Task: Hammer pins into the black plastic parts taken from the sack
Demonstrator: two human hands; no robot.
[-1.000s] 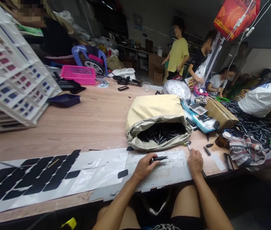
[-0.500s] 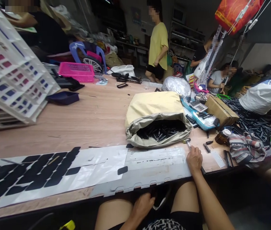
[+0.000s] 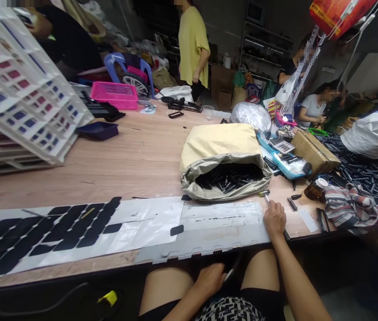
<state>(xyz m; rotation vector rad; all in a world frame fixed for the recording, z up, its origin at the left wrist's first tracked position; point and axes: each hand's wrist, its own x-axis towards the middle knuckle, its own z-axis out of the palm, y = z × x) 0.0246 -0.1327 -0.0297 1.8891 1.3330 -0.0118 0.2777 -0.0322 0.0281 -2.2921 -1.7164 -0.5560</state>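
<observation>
Right grip [image 3: 275, 218] (curled closed) holds a slim tool [image 3: 267, 199].

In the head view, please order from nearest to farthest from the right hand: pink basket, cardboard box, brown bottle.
From the right hand:
1. Brown bottle, to its right.
2. Cardboard box, beyond the bottle.
3. Pink basket, far off, left.

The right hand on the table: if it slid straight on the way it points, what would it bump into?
Beyond the slim tool it holds, the right hand would probably meet the cream sack first, near its mouth's right edge; depth is unclear.
</observation>
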